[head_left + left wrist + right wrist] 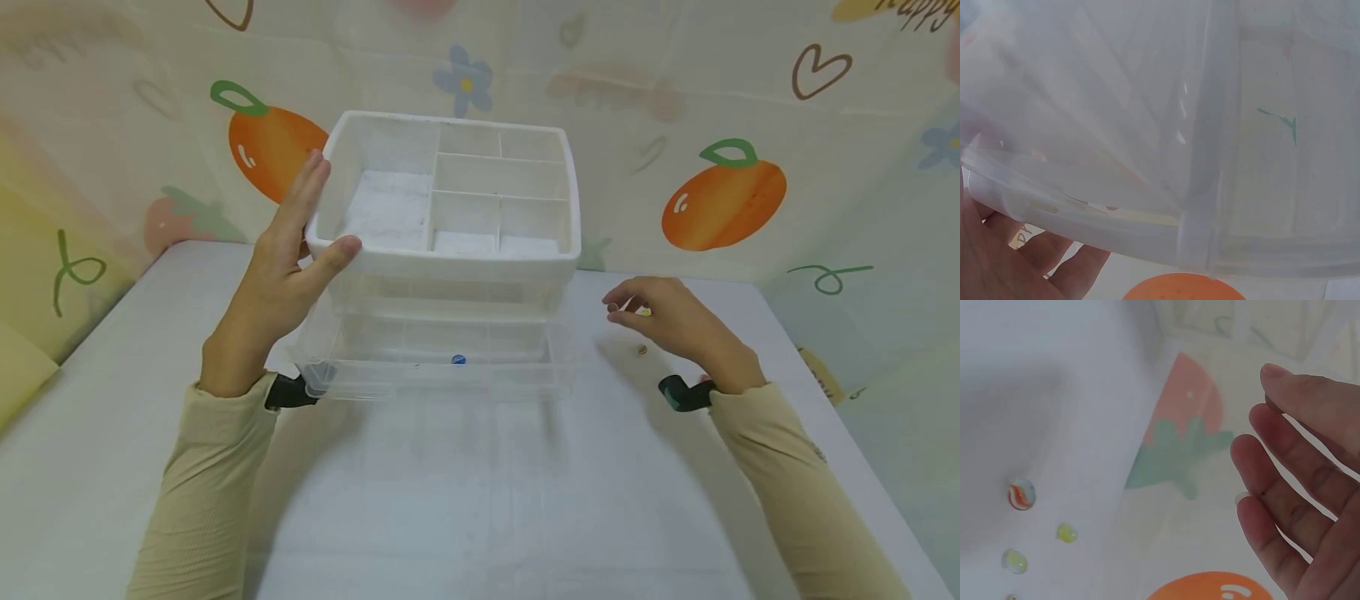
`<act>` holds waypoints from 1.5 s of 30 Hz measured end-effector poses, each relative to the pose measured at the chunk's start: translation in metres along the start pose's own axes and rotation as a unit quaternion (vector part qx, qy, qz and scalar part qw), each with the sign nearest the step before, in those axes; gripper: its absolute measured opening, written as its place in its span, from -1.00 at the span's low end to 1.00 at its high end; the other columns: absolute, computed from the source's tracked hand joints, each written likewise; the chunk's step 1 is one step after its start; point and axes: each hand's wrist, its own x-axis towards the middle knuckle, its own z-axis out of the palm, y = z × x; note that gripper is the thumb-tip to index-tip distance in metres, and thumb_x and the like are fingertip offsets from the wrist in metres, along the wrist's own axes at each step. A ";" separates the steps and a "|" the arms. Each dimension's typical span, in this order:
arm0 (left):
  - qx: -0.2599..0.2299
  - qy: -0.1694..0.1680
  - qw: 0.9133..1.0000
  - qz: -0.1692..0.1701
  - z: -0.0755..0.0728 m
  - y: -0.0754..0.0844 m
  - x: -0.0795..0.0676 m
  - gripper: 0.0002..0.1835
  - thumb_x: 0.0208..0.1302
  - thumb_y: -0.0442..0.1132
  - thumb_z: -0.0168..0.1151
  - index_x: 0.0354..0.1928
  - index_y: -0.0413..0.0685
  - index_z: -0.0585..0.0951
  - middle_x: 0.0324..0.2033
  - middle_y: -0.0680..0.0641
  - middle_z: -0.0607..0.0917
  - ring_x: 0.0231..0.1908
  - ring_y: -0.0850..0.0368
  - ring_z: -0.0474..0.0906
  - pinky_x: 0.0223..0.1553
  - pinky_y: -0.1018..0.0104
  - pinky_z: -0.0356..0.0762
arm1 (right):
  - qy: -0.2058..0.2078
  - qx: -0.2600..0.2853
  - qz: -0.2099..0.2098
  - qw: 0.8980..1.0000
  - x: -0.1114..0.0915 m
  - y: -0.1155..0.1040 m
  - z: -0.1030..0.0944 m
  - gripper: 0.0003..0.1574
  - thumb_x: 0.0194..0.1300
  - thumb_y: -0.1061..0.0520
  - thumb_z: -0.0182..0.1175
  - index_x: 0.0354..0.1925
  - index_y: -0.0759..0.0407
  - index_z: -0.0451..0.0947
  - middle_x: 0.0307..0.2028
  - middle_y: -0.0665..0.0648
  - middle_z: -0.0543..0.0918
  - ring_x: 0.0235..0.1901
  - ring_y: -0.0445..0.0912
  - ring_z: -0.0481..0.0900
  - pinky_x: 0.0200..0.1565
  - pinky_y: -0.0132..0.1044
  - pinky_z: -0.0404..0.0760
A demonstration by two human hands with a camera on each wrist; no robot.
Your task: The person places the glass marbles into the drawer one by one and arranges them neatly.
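Note:
A white storage box (444, 257) with a divided top tray stands mid-table, its clear drawer (450, 379) pulled out at the front. One blue marble (458, 359) lies in that drawer. My left hand (281, 267) grips the box's left front corner, thumb over the front rim and fingers along the left wall. To the right of the box, my right hand (671, 321) pinches a small brownish marble (612, 307) between thumb and forefinger, mostly hidden by the fingertips. An orange-swirled marble (1021, 494) and a yellow marble (1067, 532) lie on the table near that hand.
Another yellowish marble (1015, 560) lies close to the orange-swirled one. Behind the white table (420, 500) hangs a cloth backdrop (615, 108) printed with fruit and flowers. A yellow item (22, 371) shows at the left edge.

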 end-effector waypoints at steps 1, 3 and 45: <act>0.001 0.000 1.000 -0.001 0.000 0.000 0.000 -0.21 0.41 -0.24 0.19 0.57 0.17 0.06 0.57 0.21 -0.02 0.49 0.08 0.15 0.04 0.72 0.39 | 0.003 -0.003 -0.003 1.000 -0.001 -0.002 -0.002 -0.69 0.36 0.16 0.26 0.02 0.26 0.66 -0.06 0.22 0.73 -0.12 0.07 0.67 0.06 0.11 0.56; 0.004 0.000 1.000 0.000 0.000 0.000 0.000 -0.21 0.42 -0.23 0.18 0.57 0.18 0.05 0.57 0.21 -0.02 0.49 0.07 0.16 0.05 0.72 0.40 | 0.010 -0.006 -0.008 1.000 -0.002 -0.005 -0.005 -0.70 0.35 0.17 0.27 0.02 0.25 0.66 -0.06 0.22 0.73 -0.13 0.06 0.67 0.07 0.12 0.55; 0.000 0.005 1.000 0.008 0.000 -0.002 0.000 -0.22 0.41 -0.26 0.19 0.57 0.16 0.07 0.57 0.21 -0.01 0.46 0.04 0.20 0.04 0.72 0.41 | 0.118 -0.049 -0.100 0.987 -0.028 -0.045 -0.039 -0.72 0.22 0.22 0.38 -0.06 0.12 0.70 -0.22 0.00 0.77 -0.22 -0.13 0.66 -0.21 -0.39 0.50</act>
